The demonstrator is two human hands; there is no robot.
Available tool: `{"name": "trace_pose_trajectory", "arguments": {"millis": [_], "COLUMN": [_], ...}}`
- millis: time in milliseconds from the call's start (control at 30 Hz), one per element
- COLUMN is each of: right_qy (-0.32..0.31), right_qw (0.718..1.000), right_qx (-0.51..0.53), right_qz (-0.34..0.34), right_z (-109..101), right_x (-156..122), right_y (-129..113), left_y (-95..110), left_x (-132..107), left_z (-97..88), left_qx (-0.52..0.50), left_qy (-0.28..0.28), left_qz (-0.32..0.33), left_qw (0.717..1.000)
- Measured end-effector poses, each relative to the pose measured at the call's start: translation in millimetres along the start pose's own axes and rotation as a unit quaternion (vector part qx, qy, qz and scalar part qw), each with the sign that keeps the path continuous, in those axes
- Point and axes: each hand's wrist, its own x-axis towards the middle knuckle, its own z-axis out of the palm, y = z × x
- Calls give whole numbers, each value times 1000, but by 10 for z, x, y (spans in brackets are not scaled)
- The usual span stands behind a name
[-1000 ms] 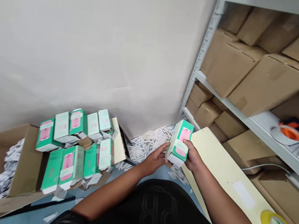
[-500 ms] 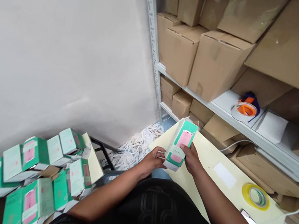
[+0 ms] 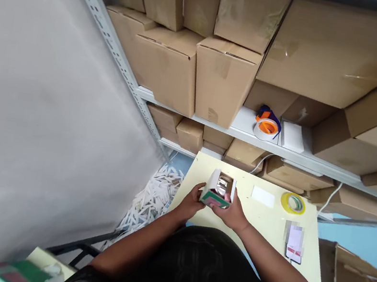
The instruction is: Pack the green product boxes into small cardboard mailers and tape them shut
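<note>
A small green, white and pink carton (image 3: pixel 215 199) is held between both my hands over the near part of the pale yellow table (image 3: pixel 202 165). Its end facing me stands open, and a shiny, glass-like item (image 3: pixel 223 184) shows inside. My left hand (image 3: pixel 193 200) grips the carton's left side with bent fingers. On the lower right side, my right hand (image 3: pixel 231 210) wraps round it, with fingers along the front face. Just right of the carton, a white card (image 3: pixel 263 196) lies flat on the table.
A yellow tape roll (image 3: pixel 293 203) and a phone (image 3: pixel 295 242) lie on the table's right. Behind, a metal shelf (image 3: pixel 223 128) holds brown boxes (image 3: pixel 224 81) and an orange-blue tape dispenser (image 3: pixel 267 124). Paper shreds (image 3: pixel 152 198) cover the floor; another green carton (image 3: pixel 17 271) is lower left.
My view has swung right, so most of the stacked cartons at left have left it. The carton in my hands has been tipped, and its open end with the shiny contents now shows.
</note>
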Motion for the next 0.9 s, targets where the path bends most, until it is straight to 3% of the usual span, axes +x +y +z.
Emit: {"name": "trace_pose_trajectory", "arguments": {"millis": [100,200,300,400,533,667,800,900], "right_qy": [32,40,18,4,-2,-20,-30,-33], "right_qw": [997,993,992,991,990,991,992,988], "right_qx": [-65,-110,-124,-135,-136,-116,-120,-152], "right_qz": [6,23,5,-18,35,63,35,12], "right_z": [143,215,230,228,241,220,143,87], "right_x": [-42,-35,12,81,163,205,205,167], "right_y": [-23,70,285,597,1040,1330,1427,1346], "left_y": [-76,-176,-269,-343,-404,-339,-129,12], "left_x": [155,267,387,537,684,649,542,535], "left_z": [-156,-273,-368,-425,-400,-246,-34,82], "left_qx": [49,-12,-91,-2,223,266,338,404], "left_qy": [21,0,-38,-53,-25,-18,-36,-7], "left_qz": [-37,-135,-181,-189,-149,-69,42,73], "left_qw": [998,991,979,981,963,961,940,912]}}
